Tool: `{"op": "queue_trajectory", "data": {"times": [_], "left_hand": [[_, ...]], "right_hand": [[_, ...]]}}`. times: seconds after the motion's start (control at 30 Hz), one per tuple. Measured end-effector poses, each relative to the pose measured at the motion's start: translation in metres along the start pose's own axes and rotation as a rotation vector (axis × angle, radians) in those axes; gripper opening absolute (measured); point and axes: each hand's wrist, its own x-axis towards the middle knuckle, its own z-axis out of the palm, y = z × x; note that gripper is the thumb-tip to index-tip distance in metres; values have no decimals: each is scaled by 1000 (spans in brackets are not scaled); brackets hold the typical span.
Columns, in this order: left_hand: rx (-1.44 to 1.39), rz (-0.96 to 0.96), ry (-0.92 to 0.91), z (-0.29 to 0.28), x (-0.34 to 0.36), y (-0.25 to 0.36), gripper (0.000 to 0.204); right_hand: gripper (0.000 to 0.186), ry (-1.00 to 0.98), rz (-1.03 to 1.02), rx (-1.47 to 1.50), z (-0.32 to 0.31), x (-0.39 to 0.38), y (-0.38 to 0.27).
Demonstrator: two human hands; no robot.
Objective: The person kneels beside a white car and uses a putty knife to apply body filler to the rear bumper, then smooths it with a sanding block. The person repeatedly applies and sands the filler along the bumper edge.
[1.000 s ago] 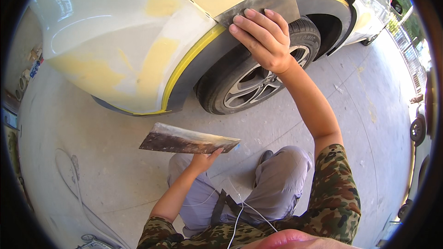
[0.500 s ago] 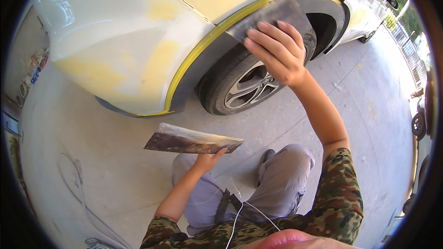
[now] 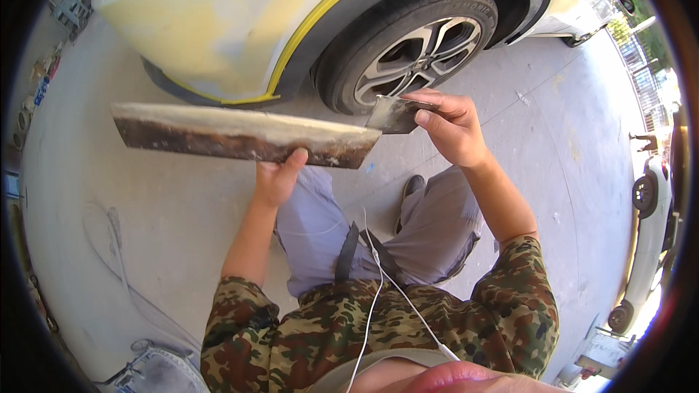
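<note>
My left hand [image 3: 279,178] grips a long rectangular putty board [image 3: 240,135] by its near edge, thumb on top. The board is smeared with pale and dark brown filler. In my right hand [image 3: 460,131] is a thin, flat putty spreader [image 3: 397,115], pinched between thumb and fingers. The spreader's left edge meets the right end of the board in the picture; whether they touch I cannot tell. Beyond both hands is a pale car body [image 3: 196,25] with yellowish filler patches. Yellow masking tape [image 3: 300,35] follows the dark wheel arch trim above the wheel [image 3: 419,62].
Hoses [image 3: 120,262] lie on the concrete floor [image 3: 175,196] at left, near a grey wheeled item [image 3: 156,371] at lower left. Another white car [image 3: 648,247] stands at far right. A white cable [image 3: 375,255] hangs in front of my chest.
My right hand has come down from the wheel arch with the spreader, over to the board's right end. My left hand has raised the board and moved it left. The view has shifted lower.
</note>
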Motion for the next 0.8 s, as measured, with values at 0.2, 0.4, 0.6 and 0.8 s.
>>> {"op": "queue_trajectory", "data": {"times": [0.2, 0.4, 0.6, 0.8], "left_hand": [[-140, 10, -61, 5, 0, 13, 47], [-135, 75, -61, -13, -3, 10, 51], [-278, 23, -86, -9, -13, 5, 54], [-100, -208, -207, 42, -23, -9, 48]], "right_hand": [[32, -75, -8, -158, 25, -4, -14], [28, -256, -231, -566, 20, 5, -7], [29, -122, 218, -212, -8, 29, -1], [47, -571, 502, 385, 21, 79, 27]]}}
